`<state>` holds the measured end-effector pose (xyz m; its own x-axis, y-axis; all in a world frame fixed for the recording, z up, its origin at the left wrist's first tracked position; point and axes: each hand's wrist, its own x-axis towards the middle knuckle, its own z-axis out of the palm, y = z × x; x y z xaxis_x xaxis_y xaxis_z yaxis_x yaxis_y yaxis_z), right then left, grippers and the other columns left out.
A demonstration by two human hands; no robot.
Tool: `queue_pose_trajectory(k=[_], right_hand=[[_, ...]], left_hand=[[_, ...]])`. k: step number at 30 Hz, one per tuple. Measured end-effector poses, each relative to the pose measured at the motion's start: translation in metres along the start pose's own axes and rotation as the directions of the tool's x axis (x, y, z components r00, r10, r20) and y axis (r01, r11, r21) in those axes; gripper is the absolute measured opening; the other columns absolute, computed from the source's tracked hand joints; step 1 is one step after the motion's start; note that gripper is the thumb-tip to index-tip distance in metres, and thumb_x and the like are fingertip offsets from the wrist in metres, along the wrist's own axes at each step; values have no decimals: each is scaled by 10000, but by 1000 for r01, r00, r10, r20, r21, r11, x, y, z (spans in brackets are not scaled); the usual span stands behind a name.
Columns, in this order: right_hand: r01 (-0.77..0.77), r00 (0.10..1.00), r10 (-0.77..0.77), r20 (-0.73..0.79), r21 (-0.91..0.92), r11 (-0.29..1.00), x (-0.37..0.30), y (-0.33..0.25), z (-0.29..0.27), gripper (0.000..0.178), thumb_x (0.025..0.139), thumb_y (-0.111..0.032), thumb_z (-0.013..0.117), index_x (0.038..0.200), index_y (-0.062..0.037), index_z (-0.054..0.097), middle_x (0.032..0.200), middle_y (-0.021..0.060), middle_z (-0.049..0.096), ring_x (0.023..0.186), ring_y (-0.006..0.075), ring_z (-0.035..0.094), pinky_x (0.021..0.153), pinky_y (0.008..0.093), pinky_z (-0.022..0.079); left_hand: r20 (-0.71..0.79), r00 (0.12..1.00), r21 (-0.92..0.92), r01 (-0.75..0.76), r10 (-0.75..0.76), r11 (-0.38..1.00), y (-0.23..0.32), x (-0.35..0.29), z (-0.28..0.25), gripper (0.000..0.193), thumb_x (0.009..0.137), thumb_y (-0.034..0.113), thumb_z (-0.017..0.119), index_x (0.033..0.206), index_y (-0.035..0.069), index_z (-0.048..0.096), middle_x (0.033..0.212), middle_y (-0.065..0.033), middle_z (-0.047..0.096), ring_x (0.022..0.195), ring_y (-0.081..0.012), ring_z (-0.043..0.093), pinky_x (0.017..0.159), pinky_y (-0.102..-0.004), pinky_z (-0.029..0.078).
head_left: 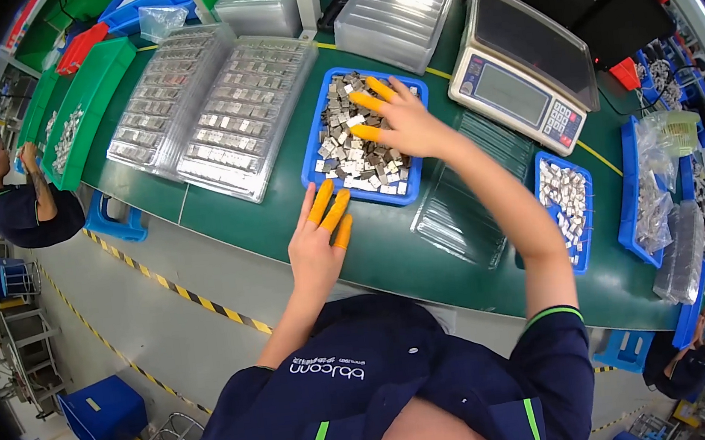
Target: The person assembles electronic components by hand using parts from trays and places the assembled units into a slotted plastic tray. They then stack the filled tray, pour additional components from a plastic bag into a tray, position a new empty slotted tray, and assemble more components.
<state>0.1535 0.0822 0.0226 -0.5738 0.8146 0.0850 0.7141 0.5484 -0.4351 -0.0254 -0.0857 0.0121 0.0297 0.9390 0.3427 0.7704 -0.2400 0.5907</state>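
Small silvery pieces (368, 162) in the blue tray (416, 181) beneath the wide-spread right grip (407, 122), with nothing seen pinched, might be spilled out beside the loosely open, empty-looking left grip (315, 243) if swept too hard.

The scene is looked down on through a wide fisheye lens worn on the head, pointed forward and steeply downward. The wearer's dark shirt (381, 324) is caught very near, at the lower edge. The left hand (314, 245) and right hand (412, 128) are framed farther off, around the upper centre. The table (268, 231) is shown slanting across the frame, the floor (157, 326) is included at lower left, and straight edges are bent toward the rim.
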Motion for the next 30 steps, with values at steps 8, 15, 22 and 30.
queue_pose_trajectory(k=[8,15,22,30], right_hand=[[-42,989,13,-145,-202,979,-11,-51,50,537,835,-418,482,1284,-131,419,1324,120,384,1304,316,197,1042,551,86],[-87,966,71,-249,-55,995,-57,-67,7,496,839,-288,533,1284,-106,412,1352,121,358,1322,315,173,1059,522,45],[-717,481,536,-694,41,696,-217,-2,-12,385,811,-166,572,1172,-47,507,1280,184,411,1232,360,303,1006,502,185],[-849,371,695,-616,79,523,-277,-1,5,342,872,-237,494,1177,-89,538,1348,108,387,1310,281,237,1052,482,75]], left_hand=[[86,989,-9,-118,119,993,-17,-3,-5,421,750,80,632,1161,88,540,1250,-127,467,1224,-345,363,980,-455,326],[98,990,62,-109,102,992,-22,0,-4,381,797,130,592,1174,122,542,1290,-98,441,1254,-307,336,1018,-481,249],[-57,958,-170,-285,280,943,14,4,16,315,723,78,653,1035,60,612,1195,-129,507,1164,-310,427,977,-435,325],[472,681,-152,-562,559,813,70,10,59,550,786,332,602,1275,147,433,1327,-126,378,1252,-349,297,1020,-433,272]])
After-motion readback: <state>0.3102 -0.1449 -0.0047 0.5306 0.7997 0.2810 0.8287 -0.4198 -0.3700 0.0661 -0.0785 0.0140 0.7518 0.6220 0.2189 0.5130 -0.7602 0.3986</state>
